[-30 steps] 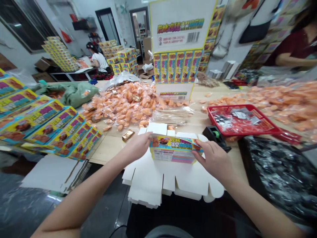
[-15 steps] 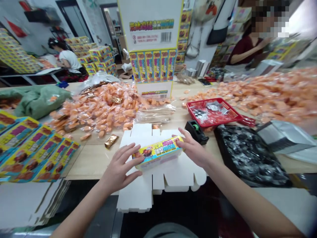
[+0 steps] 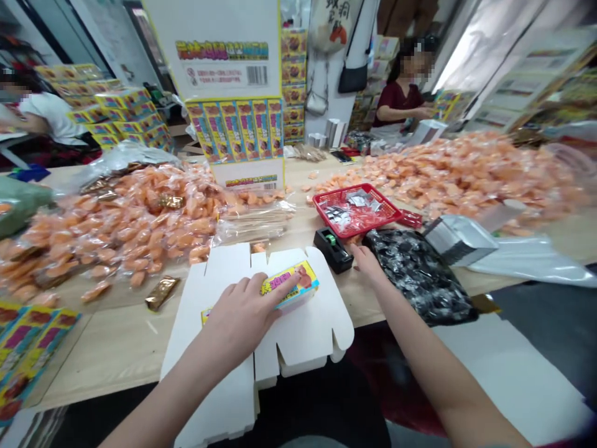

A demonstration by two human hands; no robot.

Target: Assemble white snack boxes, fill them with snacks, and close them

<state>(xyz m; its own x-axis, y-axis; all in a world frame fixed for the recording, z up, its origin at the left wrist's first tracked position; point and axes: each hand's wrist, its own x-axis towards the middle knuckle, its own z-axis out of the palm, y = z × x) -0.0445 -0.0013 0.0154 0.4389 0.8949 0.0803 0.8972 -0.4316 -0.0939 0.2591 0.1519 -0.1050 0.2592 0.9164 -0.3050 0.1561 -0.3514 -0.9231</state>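
My left hand is closed over a small printed snack box, its index finger along the top and its thumb by the near side. The box is yellow, pink and blue and lies on a stack of flat white cartons. My right hand is at the near right end of a black tape dispenser with green in its core. Its fingertips are bunched together there; whatever they pinch, if anything, is too small to make out.
Beyond lie a heap of wrapped orange pieces, wooden sticks and a tall display carton. A red basket and a black bag of packets are to the right. A co-worker is across the table.
My right hand has let go of the box and moved right to the tape dispenser. My left hand has shifted onto the top of the box. The view has turned right.
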